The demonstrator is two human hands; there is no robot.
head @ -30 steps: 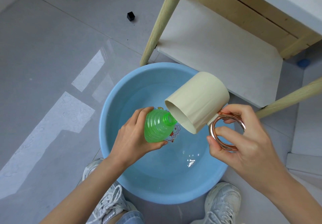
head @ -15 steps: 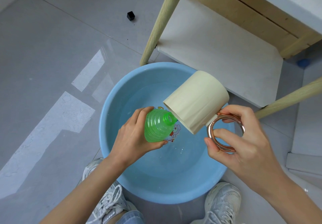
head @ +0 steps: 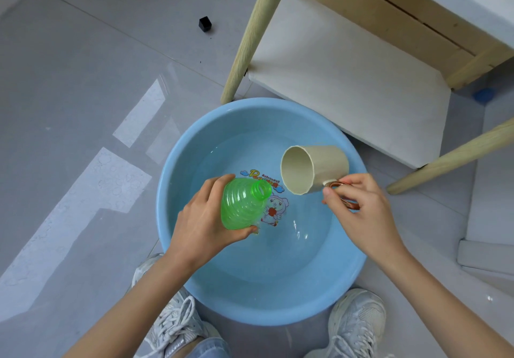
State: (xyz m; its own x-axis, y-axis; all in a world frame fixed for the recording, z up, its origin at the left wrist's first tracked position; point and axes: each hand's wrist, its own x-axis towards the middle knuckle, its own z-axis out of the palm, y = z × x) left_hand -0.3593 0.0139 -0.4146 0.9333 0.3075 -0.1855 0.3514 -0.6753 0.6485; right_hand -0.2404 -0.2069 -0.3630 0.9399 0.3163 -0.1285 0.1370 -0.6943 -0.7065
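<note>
Over a blue basin [head: 178, 190] of water, the left hand [head: 200, 224] grips a green bottle [head: 243, 207]; the right hand [head: 358, 210] pinches a tilted cream mug [head: 314, 168] by its copper handle [head: 346, 195], wooden table legs [head: 250, 35] beyond.

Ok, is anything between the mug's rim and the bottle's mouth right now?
Nothing visible. The mug, held by its handle in the right hand, sits apart from the uncapped bottle in the left hand; only open air above the basin lies between them.
</note>
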